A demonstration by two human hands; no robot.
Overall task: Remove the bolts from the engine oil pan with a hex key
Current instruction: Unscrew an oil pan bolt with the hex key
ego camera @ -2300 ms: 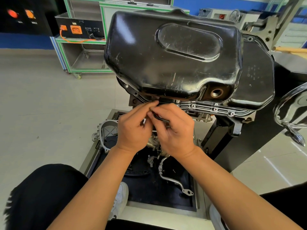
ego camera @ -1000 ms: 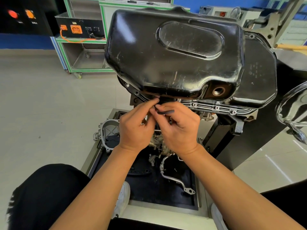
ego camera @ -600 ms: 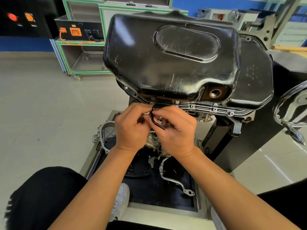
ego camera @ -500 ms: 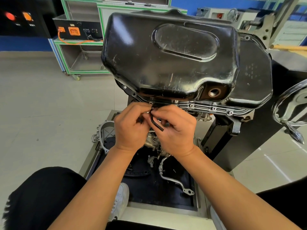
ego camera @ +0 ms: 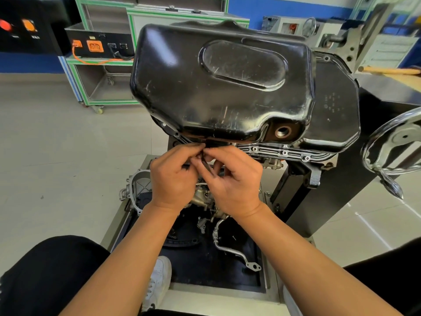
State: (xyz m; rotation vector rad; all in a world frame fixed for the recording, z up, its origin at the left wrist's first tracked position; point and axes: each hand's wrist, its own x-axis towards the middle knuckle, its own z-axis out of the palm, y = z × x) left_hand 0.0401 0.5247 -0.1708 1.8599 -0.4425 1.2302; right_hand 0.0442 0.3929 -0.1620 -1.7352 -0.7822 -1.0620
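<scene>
While it fills twelve o'clock, the oil pan (ego camera: 223,87) is glossy black and scratched, a handwheel (ego camera: 391,144) at three o'clock. Left hand (ego camera: 173,179) and right hand (ego camera: 234,181) pinch the hex key (ego camera: 206,164) at its near flange, hiding that rim; bolts (ego camera: 284,153) show at their three o'clock.

no text readable, stamped marks (ego camera: 330,103) on oil pan (ego camera: 223,87) too blurred

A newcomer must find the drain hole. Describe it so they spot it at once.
Start at the big glossy black oil pan in mid-view. Follow its near edge right to a brownish recess. The drain hole sits there: one large open ring, unlike the small bolts in a row below it.
</scene>
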